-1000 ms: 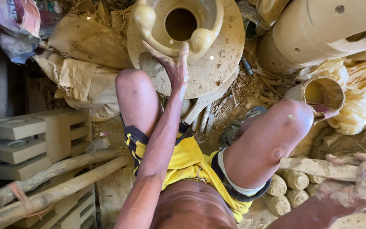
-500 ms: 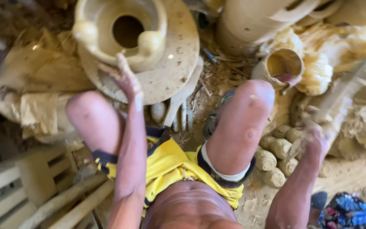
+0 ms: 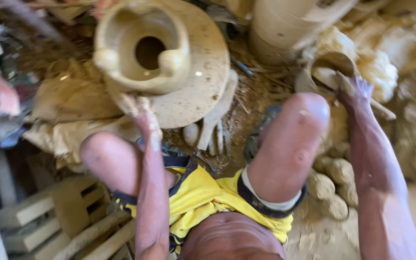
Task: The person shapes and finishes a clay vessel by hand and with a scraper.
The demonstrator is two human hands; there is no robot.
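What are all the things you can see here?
Clay pot: one, tan, with two knob handles, on the wheel at top left.
Wheel disc: one, tan, round, under the pot.
Small bowl: one, clay-smeared, at upper right.
Clay lumps: several, tan, on the ground beside the right knee.
Large clay vessel: one, pale tan, at top, right of the wheel.
Sticks: a few, clay-coated, below the wheel.
Wooden blocks: several, pale, bottom left.
Shorts: one pair, yellow with dark trim.
Knees: two, bare, clay-dusted.
Left hand: at the wheel's edge below the pot.
Right hand: at the small bowl.
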